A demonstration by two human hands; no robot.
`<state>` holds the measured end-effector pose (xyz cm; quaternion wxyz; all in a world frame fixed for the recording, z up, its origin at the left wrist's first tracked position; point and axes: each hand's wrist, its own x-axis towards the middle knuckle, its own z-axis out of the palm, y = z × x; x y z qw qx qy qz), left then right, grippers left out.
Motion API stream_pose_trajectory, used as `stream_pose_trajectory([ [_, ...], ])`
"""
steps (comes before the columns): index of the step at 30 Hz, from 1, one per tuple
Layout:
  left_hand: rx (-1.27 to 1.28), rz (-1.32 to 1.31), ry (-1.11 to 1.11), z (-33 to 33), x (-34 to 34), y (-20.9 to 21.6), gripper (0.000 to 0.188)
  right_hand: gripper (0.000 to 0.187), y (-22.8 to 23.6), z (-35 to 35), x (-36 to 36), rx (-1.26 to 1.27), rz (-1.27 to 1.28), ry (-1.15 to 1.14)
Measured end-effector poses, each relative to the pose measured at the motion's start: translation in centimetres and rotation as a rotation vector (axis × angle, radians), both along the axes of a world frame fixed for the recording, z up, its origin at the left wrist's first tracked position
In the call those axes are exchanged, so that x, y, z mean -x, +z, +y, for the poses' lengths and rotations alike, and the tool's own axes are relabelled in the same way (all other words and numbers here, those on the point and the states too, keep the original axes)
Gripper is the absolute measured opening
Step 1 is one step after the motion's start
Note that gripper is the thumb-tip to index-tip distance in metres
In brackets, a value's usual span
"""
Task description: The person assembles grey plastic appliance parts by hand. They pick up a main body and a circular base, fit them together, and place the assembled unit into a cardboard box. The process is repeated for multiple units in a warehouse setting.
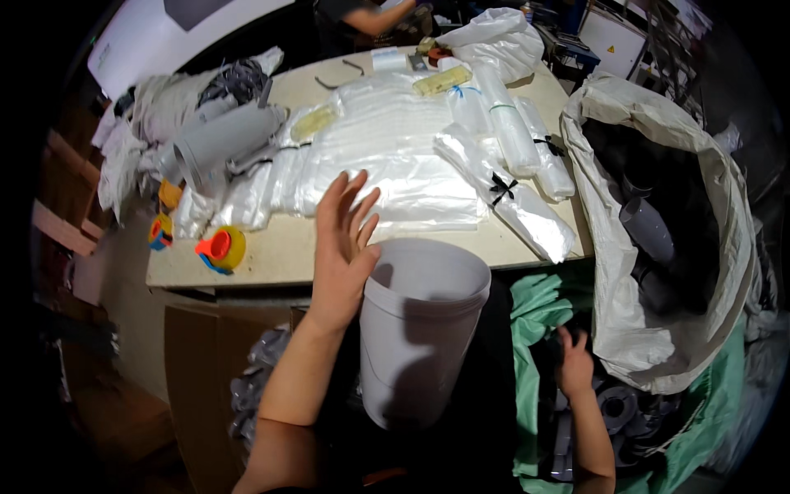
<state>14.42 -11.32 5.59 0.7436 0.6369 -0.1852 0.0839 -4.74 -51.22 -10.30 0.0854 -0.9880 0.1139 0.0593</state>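
A grey plastic bucket (420, 354) stands upright in front of me, below the table's near edge, and its open mouth faces up. Beside the bucket's left rim is my left hand (341, 247), fingers stretched up and apart; its thumb lies at the rim without wrapping round it. Down to the right, my right hand (574, 366) reaches over a green sack (539, 305) holding dark grey plastic parts (617, 407). Its fingers are spread, and I see nothing in them. What supports the bucket's base is hidden.
The pale table (271, 267) carries a stack of clear plastic bags (387, 156), tied bag rolls (514, 140), a tape dispenser (220, 247) and grey buckets (230, 140) lying sideways. A large white sack (601, 305) stands right, a cardboard box (193, 362) left. Another person's arm (378, 18) shows behind.
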Motion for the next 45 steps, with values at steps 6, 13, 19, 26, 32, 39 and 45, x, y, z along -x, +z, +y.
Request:
stream_pose_trajectory([
  [6,-0.186,0.372,-0.368,0.3,0.9,1.0,0.112,0.051,17.9,6.4,-11.6,-1.740,-0.672,-0.281],
  [13,-0.206,0.387,-0.273,1.6,2.1,3.8,0.137,0.117,15.4,19.2,-12.0,-1.695,-0.408,0.191],
  [19,-0.097,0.319,-0.111,1.6,4.2,3.3,0.107,0.106,14.0,22.0,-12.0,-1.776,-0.554,0.067],
  [26,-0.055,0.238,-0.075,1.0,4.1,0.1,0.095,0.097,12.5,21.3,-11.8,-1.596,-0.670,0.099],
  [32,-0.611,-0.494,0.088,1.4,2.6,1.6,0.082,0.089,13.7,19.3,-13.0,-0.947,-0.972,0.596],
  [39,-0.613,-0.577,0.061,0.7,1.6,-0.3,0.073,0.078,11.3,19.0,-13.3,-0.910,-0.970,0.560],
  [45,-0.379,-0.284,0.200,-2.4,1.7,-1.5,0.023,0.059,14.5,22.5,-12.9,-0.663,-0.898,0.437],
])
